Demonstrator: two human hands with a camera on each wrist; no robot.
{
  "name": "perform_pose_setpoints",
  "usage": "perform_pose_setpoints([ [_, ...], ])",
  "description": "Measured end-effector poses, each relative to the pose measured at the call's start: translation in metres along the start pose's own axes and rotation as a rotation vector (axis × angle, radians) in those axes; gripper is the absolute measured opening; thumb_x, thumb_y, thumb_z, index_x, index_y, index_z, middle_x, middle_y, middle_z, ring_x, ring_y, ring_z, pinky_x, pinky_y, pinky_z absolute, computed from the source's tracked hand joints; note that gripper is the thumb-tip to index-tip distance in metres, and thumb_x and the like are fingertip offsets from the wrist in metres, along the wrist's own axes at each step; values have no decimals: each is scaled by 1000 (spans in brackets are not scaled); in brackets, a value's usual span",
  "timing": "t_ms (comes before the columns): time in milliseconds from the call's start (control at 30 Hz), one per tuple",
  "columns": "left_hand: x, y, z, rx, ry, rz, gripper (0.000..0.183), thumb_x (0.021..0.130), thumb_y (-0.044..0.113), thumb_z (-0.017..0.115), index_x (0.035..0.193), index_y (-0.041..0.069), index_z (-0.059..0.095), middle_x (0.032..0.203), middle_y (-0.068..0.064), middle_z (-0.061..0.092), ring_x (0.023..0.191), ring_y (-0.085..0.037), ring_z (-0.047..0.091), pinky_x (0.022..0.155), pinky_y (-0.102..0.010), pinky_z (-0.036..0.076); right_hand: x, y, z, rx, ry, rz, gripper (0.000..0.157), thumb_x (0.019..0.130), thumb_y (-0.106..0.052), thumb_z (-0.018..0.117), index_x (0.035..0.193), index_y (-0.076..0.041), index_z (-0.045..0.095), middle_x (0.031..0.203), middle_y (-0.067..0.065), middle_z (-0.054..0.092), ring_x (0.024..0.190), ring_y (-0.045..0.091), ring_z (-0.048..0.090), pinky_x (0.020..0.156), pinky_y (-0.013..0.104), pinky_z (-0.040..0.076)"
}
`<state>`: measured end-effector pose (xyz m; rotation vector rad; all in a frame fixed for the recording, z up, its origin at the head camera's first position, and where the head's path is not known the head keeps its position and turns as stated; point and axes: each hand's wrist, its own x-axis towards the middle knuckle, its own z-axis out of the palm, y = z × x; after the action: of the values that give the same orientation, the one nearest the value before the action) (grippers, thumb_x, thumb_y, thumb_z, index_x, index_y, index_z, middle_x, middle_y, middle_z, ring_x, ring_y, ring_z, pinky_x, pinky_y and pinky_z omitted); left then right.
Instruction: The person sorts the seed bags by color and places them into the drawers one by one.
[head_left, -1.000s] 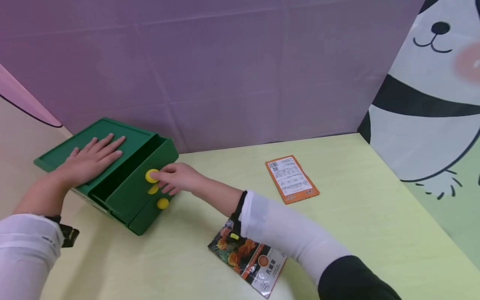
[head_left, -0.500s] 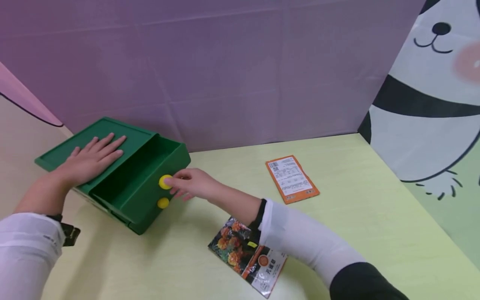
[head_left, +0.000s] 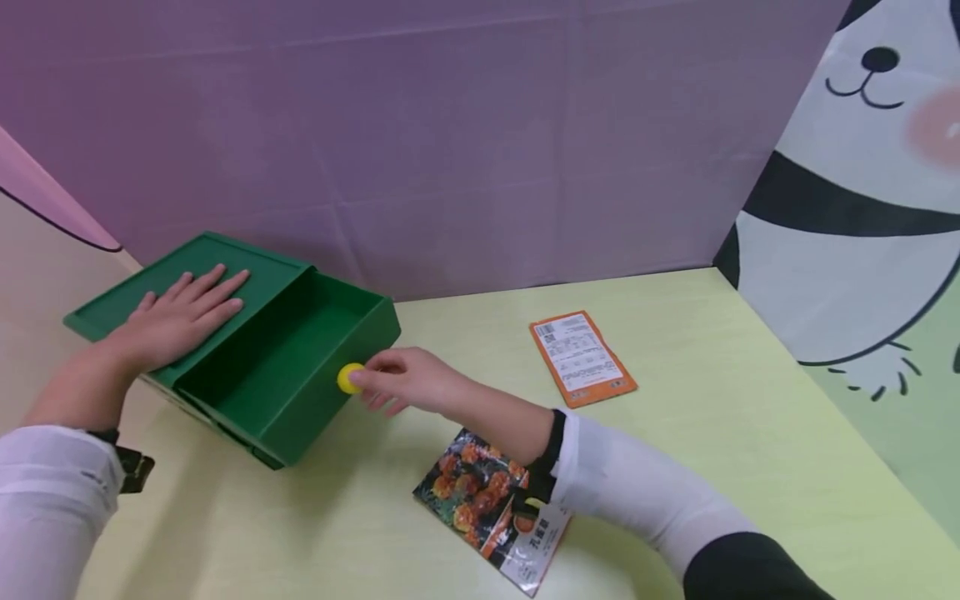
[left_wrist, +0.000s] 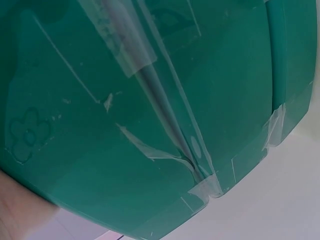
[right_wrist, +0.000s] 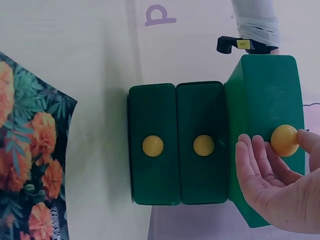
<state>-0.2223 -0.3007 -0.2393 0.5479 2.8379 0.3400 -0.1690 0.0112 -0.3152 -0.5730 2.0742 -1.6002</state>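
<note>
Top drawer out, right hand on its knob, left hand bracing

Left hand [head_left: 180, 321]: palm flat, fingers spread, pressing on top of the green drawer unit [head_left: 266, 287]. Holds nothing. Right hand [head_left: 408, 382]: thumb and finger pinch the yellow knob [head_left: 347, 378] of the top drawer [head_left: 315, 408]; other fingers half curled, off the knob. Drawer stands well out of the unit, between my two hands, its inside in view. Two lower drawers [right_wrist: 152, 182] sit closed under it, seen from the right wrist.

Flower packet [head_left: 476, 492] lies nearer me than my right hand, partly under my wrist from above. Orange packet [head_left: 583, 358], label up, is off to the right of that hand, beyond the forearm.

Step, my judgement: opening the top drawer, looks nearly finished. Next move probably calls for the left palm bracing the unit while the right fingers release the knob without jerking the drawer.
</note>
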Motion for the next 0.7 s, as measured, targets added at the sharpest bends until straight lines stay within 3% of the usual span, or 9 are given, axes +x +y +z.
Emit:
perform_pose_setpoints([
  [300,0,2,-1,-2,0,-3,58,100,46,18,144,27,-13,150,-12,-20,129,-37,-27,97,-68,-17,-9,6,3,28,6,20,34,90,-42,55,104,-11,59,97,11,66,81,16,63,72,33,54],
  [700,-1,2,0,-4,-2,1,58,100,46,18,144,27,-14,150,-12,-21,129,-36,-27,97,-68,-17,-10,10,4,57,6,6,32,91,-39,55,106,-11,59,96,12,67,81,19,63,68,31,54],
])
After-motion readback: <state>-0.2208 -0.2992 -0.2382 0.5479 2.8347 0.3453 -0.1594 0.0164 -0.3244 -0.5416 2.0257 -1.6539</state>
